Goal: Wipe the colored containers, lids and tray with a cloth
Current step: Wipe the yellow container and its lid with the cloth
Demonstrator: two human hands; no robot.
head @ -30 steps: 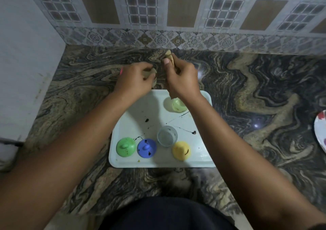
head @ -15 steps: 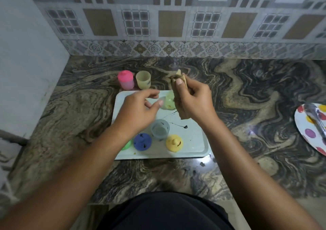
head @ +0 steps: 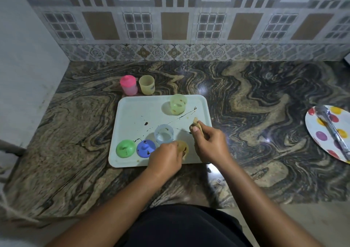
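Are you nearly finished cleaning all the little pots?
Not nearly. The pink container and yellow container stand off the tray, seemingly done. The left hand grips the yellow lid; the right hand holds the cloth. Left: green lid, blue lid, light green container, pale blue container and the streaked tray.

A single wide-angle camera worn on the person's head looks forward and steeply down across a marbled countertop (head: 265, 99), facing the tiled wall (head: 174, 25) at its far edge. The white tray (head: 132, 114) sits centre frame at close range. Both forearms enter from the bottom edge, and a spotted plate (head: 310, 126) is cropped at right.
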